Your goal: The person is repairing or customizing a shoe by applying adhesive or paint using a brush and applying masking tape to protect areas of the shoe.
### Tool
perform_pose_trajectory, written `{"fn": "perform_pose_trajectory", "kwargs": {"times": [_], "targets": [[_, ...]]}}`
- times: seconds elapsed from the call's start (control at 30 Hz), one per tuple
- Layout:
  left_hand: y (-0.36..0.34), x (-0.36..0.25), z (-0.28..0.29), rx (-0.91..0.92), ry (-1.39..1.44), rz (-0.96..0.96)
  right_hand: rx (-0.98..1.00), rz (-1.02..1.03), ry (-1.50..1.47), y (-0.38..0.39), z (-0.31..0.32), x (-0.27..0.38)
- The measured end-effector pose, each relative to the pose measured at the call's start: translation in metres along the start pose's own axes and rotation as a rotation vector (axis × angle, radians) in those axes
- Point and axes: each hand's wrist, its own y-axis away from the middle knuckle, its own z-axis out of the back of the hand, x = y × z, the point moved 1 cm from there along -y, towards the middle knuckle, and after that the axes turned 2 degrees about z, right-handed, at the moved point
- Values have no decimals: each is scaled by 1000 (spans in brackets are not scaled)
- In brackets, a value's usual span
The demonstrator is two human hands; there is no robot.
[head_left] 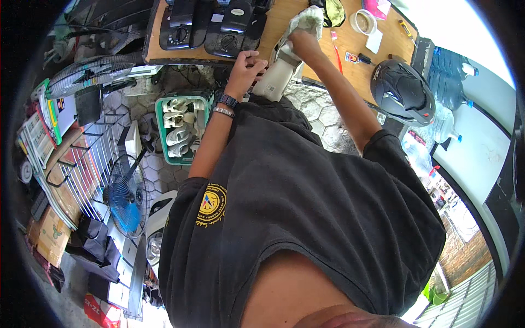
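A cream, long plastic housing (275, 81), like the base of a fan, leans between my body and the table edge. A grey band crosses its middle, and its wide end lies on the wooden table (396, 52). My right hand (302, 45) reaches into that wide, hollow end; its fingertips are hidden inside. Beside the housing's near left side, my left hand (247, 72) is open with fingers apart and loosely bent. It holds nothing. Two black fan bases with knobs, one (180, 34) further left and one (231, 39) nearer, lie on the table left of the housing.
Right of the housing are a toothbrush (336, 46), a round tub (363, 23), a yellow cutter (406, 29) and a black helmet (402, 90). A green crate (160, 128) of cream parts stands on the floor left, near a blue-bladed fan (127, 213) and wire rack (90, 164).
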Motion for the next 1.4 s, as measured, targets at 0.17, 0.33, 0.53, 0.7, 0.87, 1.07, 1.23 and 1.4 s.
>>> {"fn": "perform_pose_trajectory", "kwargs": {"times": [0.17,0.33,0.53,0.7,0.87,1.07,1.23,1.4], "targets": [[3,3,6,-17,-3,6,325,181,63,-20,-25,-5],[5,2,11,-37,24,23,616,52,-190,-34,-29,-5],[6,-1,12,-27,9,20,727,32,-187,-31,-22,1],[-3,6,10,-42,-104,-70,469,234,-96,-6,-15,6],[-14,9,-6,-95,-649,-463,35,126,-244,51,-15,28],[-17,21,-30,123,-975,-581,4,-46,-393,108,-9,62],[-16,24,-34,127,-1268,-620,39,79,-413,140,-9,63],[-22,16,-50,22,-1475,-699,-56,127,-541,145,-11,52]]}}
